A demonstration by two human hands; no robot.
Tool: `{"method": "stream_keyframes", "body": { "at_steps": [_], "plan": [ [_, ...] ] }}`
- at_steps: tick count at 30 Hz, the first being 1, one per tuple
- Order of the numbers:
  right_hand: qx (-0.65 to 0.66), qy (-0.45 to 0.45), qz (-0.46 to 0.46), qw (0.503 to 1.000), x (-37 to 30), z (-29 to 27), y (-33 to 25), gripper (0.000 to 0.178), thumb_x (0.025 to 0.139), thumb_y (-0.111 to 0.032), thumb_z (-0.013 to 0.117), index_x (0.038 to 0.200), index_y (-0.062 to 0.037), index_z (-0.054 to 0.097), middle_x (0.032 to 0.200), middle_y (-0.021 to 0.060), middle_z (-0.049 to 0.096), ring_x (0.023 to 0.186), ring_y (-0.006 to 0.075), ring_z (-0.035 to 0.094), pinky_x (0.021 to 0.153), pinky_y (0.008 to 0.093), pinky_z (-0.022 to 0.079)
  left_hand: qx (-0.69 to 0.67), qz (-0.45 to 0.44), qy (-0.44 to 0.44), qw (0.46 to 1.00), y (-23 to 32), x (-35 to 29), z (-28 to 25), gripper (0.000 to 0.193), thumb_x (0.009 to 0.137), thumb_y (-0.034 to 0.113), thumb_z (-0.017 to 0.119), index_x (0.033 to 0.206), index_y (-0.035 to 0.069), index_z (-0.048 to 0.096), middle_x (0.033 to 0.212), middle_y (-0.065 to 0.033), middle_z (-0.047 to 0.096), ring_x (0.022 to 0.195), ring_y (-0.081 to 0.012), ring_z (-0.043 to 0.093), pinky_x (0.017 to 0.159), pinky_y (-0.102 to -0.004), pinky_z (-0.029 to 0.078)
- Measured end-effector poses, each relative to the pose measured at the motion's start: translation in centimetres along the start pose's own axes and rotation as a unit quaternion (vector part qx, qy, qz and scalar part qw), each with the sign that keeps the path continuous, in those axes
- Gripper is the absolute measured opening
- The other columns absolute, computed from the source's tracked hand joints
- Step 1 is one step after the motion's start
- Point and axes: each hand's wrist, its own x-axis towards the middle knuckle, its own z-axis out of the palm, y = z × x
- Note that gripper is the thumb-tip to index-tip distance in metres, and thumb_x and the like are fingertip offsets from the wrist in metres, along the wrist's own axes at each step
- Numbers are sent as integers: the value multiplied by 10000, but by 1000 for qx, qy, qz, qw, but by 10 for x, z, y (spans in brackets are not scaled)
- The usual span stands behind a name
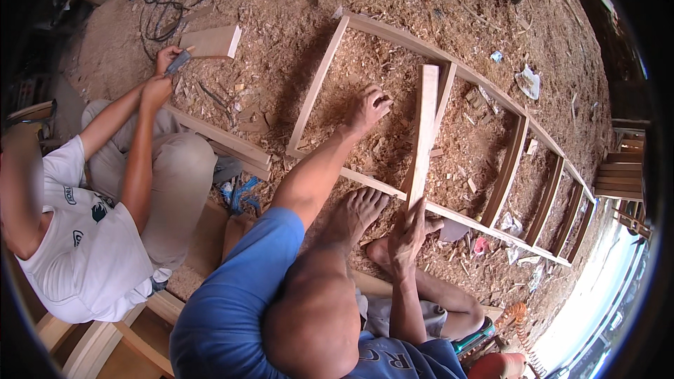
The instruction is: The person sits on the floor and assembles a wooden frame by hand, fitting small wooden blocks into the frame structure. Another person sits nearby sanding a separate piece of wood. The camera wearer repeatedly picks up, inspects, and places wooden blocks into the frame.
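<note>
A pale, straight wooden slat (424,130) angles over one crosspiece (445,102) of a flat-lying, ladder-like wooden frame (507,172).

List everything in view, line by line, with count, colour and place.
Wooden frame: one, light brown, on the ground, centre to right
Wooden bar: one, pale, lying across the frame
Wood shavings: uncountable, tan, over the ground
Wooden board: one, light brown, upper left
Cable: count unclear, black, tangled, upper left
White scrap: one, white, upper right
Stacked wood: several pieces, brown, far right
Coiled hose: one, orange, lower right
Co-worker: one, white shirt, left
Small tool: one, grey, in the co-worker's hands
Legs: two, bent, lower centre
Left hand: one, bare, over the frame's left part
Right hand: one, bare, holding the bar's near end
</note>
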Motion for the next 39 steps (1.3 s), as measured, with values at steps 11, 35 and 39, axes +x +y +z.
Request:
{"method": "stream_keyframes", "body": {
  "at_steps": [11, 35, 39],
  "plan": [
    [-4, -106, 72, 992, 5, -1, -10, 646, 938, -64, 610, 1523, -25, 337, 1004, 134, 679, 879, 307, 670, 1114, 673, 4, -9, -50, -24, 998, 4, 3, -2, 304, 862, 353, 762, 948, 71, 688, 972, 2, 670, 712, -152, 629, 569, -312, 519],
    [-16, -184, 129, 974, 26, -10, -21, 556, 994, -175, 543, 1521, -131, 371, 1138, 258, 666, 965, 393, 685, 1022, 578, 326, -88, -38, -7, 995, 7, 4, -5, 312, 883, 321, 739, 886, 15, 677, 985, -60, 657, 759, -199, 652, 685, -349, 576],
    [55, -120, 134, 982, 16, -25, -20, 547, 960, -70, 580, 1484, -48, 425, 1156, 164, 704, 1118, 280, 664, 1163, 546, 169, -15, -105, -59, 993, 15, 4, -12, 345, 881, 357, 737, 896, 21, 662, 985, -61, 651, 797, -202, 639, 721, -356, 571]
  ]
}}
